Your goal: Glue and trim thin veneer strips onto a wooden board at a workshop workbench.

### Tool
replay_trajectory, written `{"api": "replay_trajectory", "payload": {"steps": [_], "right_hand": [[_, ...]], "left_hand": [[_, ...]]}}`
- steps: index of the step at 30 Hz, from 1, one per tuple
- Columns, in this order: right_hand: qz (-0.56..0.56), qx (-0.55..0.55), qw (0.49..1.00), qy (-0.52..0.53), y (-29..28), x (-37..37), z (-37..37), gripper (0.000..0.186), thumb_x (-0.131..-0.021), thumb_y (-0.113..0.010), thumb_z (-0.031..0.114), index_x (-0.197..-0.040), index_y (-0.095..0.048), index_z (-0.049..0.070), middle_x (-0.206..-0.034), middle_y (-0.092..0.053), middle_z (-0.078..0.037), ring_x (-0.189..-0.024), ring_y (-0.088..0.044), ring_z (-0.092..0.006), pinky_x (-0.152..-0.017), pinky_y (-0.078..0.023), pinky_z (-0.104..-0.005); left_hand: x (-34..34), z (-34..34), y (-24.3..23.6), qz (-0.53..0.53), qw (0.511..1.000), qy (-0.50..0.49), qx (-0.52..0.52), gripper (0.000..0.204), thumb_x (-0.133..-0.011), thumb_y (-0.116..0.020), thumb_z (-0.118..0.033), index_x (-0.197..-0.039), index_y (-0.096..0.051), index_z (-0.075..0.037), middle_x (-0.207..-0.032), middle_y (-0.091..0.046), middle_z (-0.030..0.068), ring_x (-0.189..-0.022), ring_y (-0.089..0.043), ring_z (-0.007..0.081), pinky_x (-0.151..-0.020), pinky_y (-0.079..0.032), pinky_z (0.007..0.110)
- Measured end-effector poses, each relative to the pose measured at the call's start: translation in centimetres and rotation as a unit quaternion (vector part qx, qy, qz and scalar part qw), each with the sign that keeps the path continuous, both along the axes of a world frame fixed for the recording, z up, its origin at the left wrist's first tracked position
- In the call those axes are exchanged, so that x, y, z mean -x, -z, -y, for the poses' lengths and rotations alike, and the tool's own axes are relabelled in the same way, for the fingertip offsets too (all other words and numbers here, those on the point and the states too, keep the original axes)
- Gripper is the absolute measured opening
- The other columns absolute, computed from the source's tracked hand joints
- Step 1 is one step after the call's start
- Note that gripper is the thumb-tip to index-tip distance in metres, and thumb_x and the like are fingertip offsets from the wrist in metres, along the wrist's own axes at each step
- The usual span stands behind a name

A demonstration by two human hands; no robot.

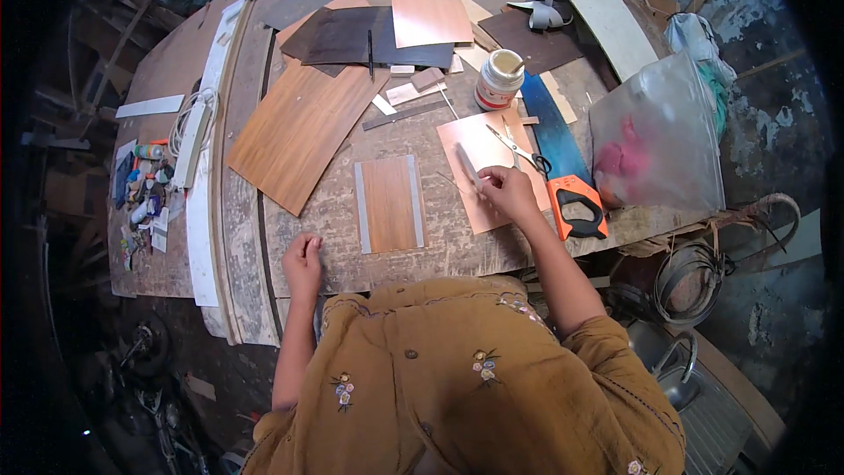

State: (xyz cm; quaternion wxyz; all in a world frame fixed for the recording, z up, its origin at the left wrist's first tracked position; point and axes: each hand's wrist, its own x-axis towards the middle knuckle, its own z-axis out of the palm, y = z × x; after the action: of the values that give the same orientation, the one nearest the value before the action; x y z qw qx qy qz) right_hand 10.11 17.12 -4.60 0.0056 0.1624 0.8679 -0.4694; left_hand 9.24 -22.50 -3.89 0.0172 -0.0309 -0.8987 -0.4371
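My right hand (512,195) pinches the lower end of a short pale strip (469,158) above a light pinkish-brown sheet (492,209). Open-bladed scissors (520,151) rest just beyond those fingers. Close to the same wrist lies a handsaw's orange and black handle (576,208). My left hand (303,266) is at the table's near edge, its fingers curled with nothing visible in them. Between the hands sits a wood-grain panel (390,204) with a grey strip along each long side. Behind the scissors stands an uncapped white jar (499,81) of pale paste with a stick in it.
A larger wood-grain sheet (303,136) lies at left, below dark sheets (387,31) and wood offcuts (418,88). A clear plastic bag (659,136) with something pink stands at right. A long white board (204,202) and a cluster of small items (149,185) lie at far left.
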Motion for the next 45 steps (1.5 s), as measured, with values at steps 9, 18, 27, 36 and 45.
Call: {"api": "replay_trajectory", "payload": {"steps": [9,18,27,36,45], "right_hand": [[0.139,0.488,0.862,0.025,1.6,-0.3,1.7,0.012,-0.086,-0.058,0.009,-0.095,-0.057,0.003,-0.082,-0.059,0.0,-0.07,-0.054,-0.0065,-0.059,-0.044,-0.0199],[-0.134,0.299,0.933,0.151,-0.8,0.1,1.1,0.01,-0.086,-0.057,0.008,-0.093,-0.059,0.001,-0.078,-0.059,0.0,-0.065,-0.051,-0.0054,-0.056,-0.042,-0.0182],[-0.01,0.212,0.972,0.098,0.9,-2.8,1.3,0.015,-0.083,-0.061,0.01,-0.091,-0.066,-0.002,-0.072,-0.063,-0.002,-0.062,-0.057,-0.0069,-0.056,-0.046,-0.0208],[0.061,0.075,0.992,-0.079,1.0,4.3,4.5,0.017,-0.074,-0.07,0.015,-0.089,-0.071,0.007,-0.077,-0.068,-0.008,-0.068,-0.063,-0.0131,-0.065,-0.049,-0.0263],[0.052,0.049,0.986,-0.15,1.8,11.4,7.5,0.017,-0.072,-0.072,0.018,-0.086,-0.071,0.009,-0.074,-0.068,-0.008,-0.068,-0.064,-0.0153,-0.065,-0.049,-0.0277]], "left_hand": [[2.3,1.1,-0.7,0.036,0.996,0.023,-0.081,0.019,-0.087,-0.052,-0.001,-0.104,-0.06,0.002,-0.084,-0.061,0.0038,-0.08,-0.057,0.01,-0.075,-0.045,0.022],[2.7,4.2,0.5,0.069,0.994,0.03,-0.073,0.017,-0.08,-0.062,-0.005,-0.097,-0.064,0.001,-0.082,-0.066,0.0067,-0.073,-0.06,0.011,-0.069,-0.047,0.024],[2.9,4.5,-0.5,-0.033,0.996,0.017,0.086,0.021,-0.089,-0.048,-0.017,-0.078,-0.052,0.0,-0.065,-0.052,0.0182,-0.057,-0.051,0.0286,-0.057,-0.042,0.036],[3.2,5.4,0.9,0.022,0.996,-0.016,0.082,0.037,-0.093,-0.046,-0.025,-0.068,-0.042,0.001,-0.055,-0.04,0.014,-0.051,-0.037,0.0207,-0.051,-0.034,0.035],[2.2,6.3,1.5,-0.014,0.998,-0.064,-0.017,0.029,-0.093,-0.048,-0.021,-0.074,-0.049,0.0,-0.065,-0.051,0.0045,-0.063,-0.047,0.0132,-0.061,-0.039,0.027]]}}
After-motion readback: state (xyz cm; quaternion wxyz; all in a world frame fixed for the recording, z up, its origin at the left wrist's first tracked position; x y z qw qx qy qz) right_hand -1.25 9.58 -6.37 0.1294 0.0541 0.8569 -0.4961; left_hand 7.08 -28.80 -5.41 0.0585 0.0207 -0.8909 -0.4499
